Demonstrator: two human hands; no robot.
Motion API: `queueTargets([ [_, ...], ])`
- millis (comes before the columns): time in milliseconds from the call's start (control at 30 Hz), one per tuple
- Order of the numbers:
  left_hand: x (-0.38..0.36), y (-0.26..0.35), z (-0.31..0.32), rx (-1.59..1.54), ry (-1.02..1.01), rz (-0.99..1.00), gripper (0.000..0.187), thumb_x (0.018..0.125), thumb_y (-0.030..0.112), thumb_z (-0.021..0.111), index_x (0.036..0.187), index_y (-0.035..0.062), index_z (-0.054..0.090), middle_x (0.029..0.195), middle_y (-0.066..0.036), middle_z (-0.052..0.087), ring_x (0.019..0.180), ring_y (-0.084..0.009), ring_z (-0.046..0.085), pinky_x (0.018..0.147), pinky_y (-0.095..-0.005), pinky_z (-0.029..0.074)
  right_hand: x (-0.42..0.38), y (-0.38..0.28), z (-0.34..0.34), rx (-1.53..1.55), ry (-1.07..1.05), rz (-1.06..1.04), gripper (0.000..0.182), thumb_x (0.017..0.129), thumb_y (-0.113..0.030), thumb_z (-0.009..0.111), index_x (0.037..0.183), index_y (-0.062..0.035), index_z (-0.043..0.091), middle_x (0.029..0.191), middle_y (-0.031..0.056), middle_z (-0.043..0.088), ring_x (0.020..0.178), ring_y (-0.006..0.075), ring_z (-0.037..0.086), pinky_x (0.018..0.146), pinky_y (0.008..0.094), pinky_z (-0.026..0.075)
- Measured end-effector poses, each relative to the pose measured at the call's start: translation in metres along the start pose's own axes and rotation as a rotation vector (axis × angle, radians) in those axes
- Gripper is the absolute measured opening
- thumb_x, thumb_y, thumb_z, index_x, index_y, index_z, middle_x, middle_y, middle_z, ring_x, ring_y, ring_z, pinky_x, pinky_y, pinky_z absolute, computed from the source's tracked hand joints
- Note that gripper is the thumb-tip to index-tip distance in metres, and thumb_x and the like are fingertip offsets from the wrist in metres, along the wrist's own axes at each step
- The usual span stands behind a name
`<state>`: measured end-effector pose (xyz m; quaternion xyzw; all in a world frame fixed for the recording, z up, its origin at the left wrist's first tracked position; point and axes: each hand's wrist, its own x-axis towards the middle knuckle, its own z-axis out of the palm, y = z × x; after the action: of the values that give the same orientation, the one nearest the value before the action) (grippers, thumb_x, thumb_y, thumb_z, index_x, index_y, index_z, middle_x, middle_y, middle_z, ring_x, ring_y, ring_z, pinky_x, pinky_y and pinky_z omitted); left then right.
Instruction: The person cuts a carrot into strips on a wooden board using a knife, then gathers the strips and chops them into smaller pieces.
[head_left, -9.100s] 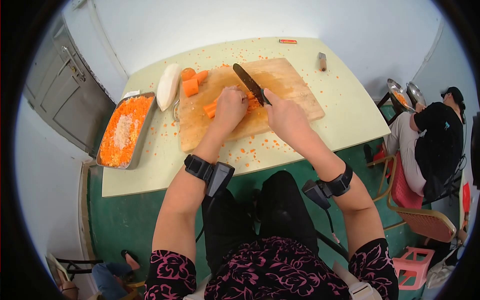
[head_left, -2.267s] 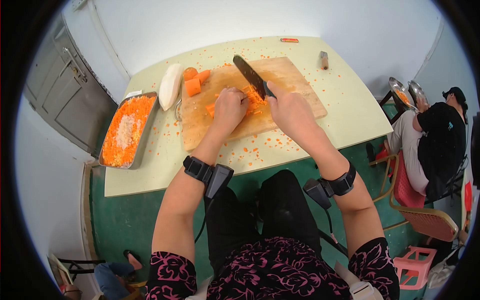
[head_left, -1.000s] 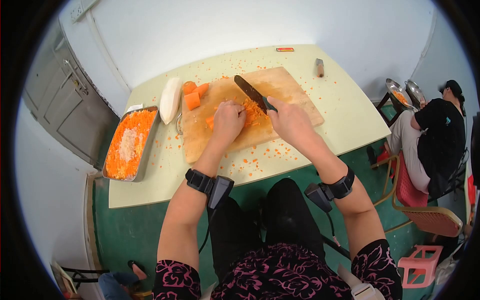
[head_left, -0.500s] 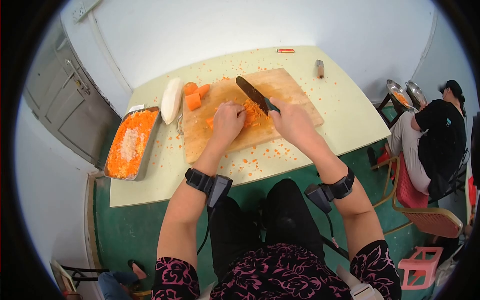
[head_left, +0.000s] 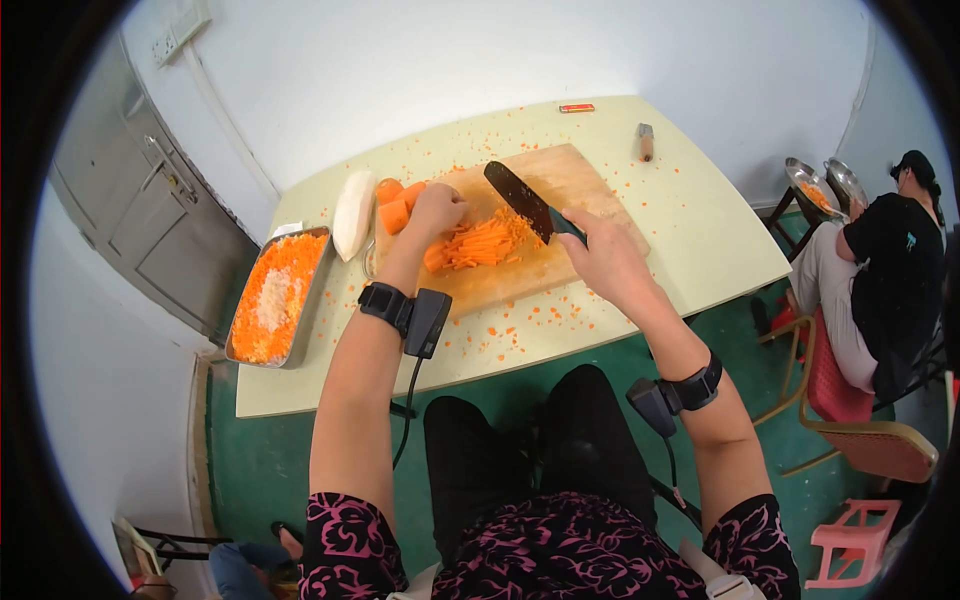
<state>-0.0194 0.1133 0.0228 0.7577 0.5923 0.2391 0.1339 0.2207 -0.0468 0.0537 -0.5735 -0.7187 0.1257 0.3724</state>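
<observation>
My right hand (head_left: 603, 250) grips the handle of a kitchen knife (head_left: 517, 197), its dark blade slanting up and left over the wooden cutting board (head_left: 575, 190). Left of the blade, a pile of carrot sticks (head_left: 487, 243) lies fanned out, with a rounded carrot piece (head_left: 436, 256) at its left end. My left hand (head_left: 438, 208) is just above that pile, its fingers curled and their tips hidden; anything inside them cannot be made out. Close by on its left are several carrot chunks (head_left: 393, 216). A long peeled white radish (head_left: 353, 215) lies beside the board.
A metal tray (head_left: 316, 300) of chopped carrot with a pale heap stands on the table's left. Carrot bits litter the pale tabletop (head_left: 690, 235). Farther back are a wooden-handled tool (head_left: 646, 142) and a red packet (head_left: 577, 108). A seated person (head_left: 890, 270) is at right, near metal pans (head_left: 812, 185).
My left hand has left the carrot pile and moved up and left towards the chunks, uncovering the sticks. The knife has shifted slightly right, still in my right hand.
</observation>
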Motion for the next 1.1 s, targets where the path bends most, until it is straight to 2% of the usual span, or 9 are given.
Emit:
queueTargets([
  [33,0.005,-0.001,0.000,0.018,-0.123,-0.062,0.017,0.073,0.017,0.063,0.079,0.0023,0.068,0.074,-0.015,0.065,0.071,-0.0238,0.064,0.065,-0.0333,0.050,0.000,0.001,0.000,0.003,-0.009,0.011,0.033,0.082,-0.014,0.057,0.111,0.0013,0.056,0.079,0.0224,0.062,0.076,0.0358,0.061,0.068,0.0421,0.048],
  [233,0.015,-0.002,0.012,-0.063,-0.132,-0.030,0.016,0.067,0.017,0.070,0.073,0.0024,0.068,0.074,-0.012,0.066,0.070,-0.0209,0.063,0.063,-0.0314,0.049,0.001,0.003,0.004,0.004,-0.014,0.020,0.034,0.082,-0.014,0.057,0.112,0.0023,0.055,0.081,0.0228,0.063,0.079,0.0359,0.061,0.071,0.0428,0.047],
  [433,-0.012,0.016,0.001,-0.205,-0.231,0.016,0.017,0.075,0.018,0.065,0.081,0.0017,0.069,0.072,-0.011,0.066,0.068,-0.0169,0.062,0.063,-0.0292,0.048,-0.001,0.008,0.009,-0.018,0.031,-0.045,0.030,0.083,-0.014,0.055,0.109,0.0020,0.055,0.077,0.0215,0.062,0.075,0.0360,0.060,0.069,0.0439,0.047],
  [533,-0.022,0.023,-0.010,-0.069,-0.318,-0.025,0.024,0.077,0.021,0.065,0.090,0.0007,0.068,0.074,-0.013,0.066,0.070,-0.0179,0.062,0.064,-0.0296,0.048,-0.002,0.002,0.009,-0.030,0.020,-0.034,0.030,0.083,-0.014,0.054,0.109,0.0008,0.054,0.074,0.0207,0.061,0.072,0.0360,0.060,0.066,0.0441,0.047],
  [633,-0.051,0.029,-0.008,-0.286,-0.213,0.181,0.029,0.076,0.023,0.067,0.093,-0.0007,0.067,0.079,-0.015,0.065,0.075,-0.0225,0.063,0.069,-0.0319,0.048,-0.006,-0.006,0.016,-0.042,0.019,-0.027,0.031,0.082,-0.012,0.054,0.111,-0.0006,0.052,0.072,0.0204,0.061,0.069,0.0360,0.060,0.063,0.0438,0.047],
  [733,-0.078,0.043,-0.007,-0.005,0.029,0.316,0.029,0.075,0.021,0.068,0.092,-0.0015,0.066,0.088,-0.017,0.064,0.083,-0.0283,0.062,0.074,-0.0346,0.048,-0.011,-0.023,0.015,-0.043,0.022,-0.039,0.035,0.080,-0.009,0.052,0.114,-0.0008,0.051,0.070,0.0204,0.060,0.067,0.0359,0.060,0.061,0.0439,0.048],
  [833,-0.087,0.038,0.005,-0.029,0.155,0.311,0.026,0.074,0.019,0.068,0.090,-0.0011,0.066,0.094,-0.017,0.064,0.088,-0.0317,0.060,0.077,-0.0363,0.047,-0.012,-0.031,0.018,-0.068,-0.057,-0.033,0.041,0.080,-0.008,0.050,0.121,0.0000,0.048,0.075,0.0232,0.060,0.071,0.0371,0.059,0.066,0.0435,0.047],
  [933,-0.088,0.034,0.011,-0.053,0.215,0.366,0.024,0.074,0.016,0.067,0.090,-0.0012,0.066,0.094,-0.017,0.064,0.088,-0.0310,0.060,0.077,-0.0363,0.048,-0.010,-0.022,0.032,-0.115,-0.055,-0.153,0.044,0.080,-0.007,0.049,0.123,0.0023,0.046,0.074,0.0225,0.059,0.069,0.0367,0.058,0.065,0.0443,0.046],
  [1100,-0.087,0.026,0.017,-0.054,0.250,0.442,0.021,0.078,0.015,0.064,0.091,-0.0004,0.067,0.097,-0.015,0.065,0.087,-0.0308,0.061,0.076,-0.0352,0.049,-0.008,-0.027,0.021,-0.204,-0.212,-0.062,0.046,0.084,-0.010,0.048,0.127,0.0036,0.041,0.075,0.0220,0.059,0.068,0.0364,0.058,0.064,0.0450,0.046],
])
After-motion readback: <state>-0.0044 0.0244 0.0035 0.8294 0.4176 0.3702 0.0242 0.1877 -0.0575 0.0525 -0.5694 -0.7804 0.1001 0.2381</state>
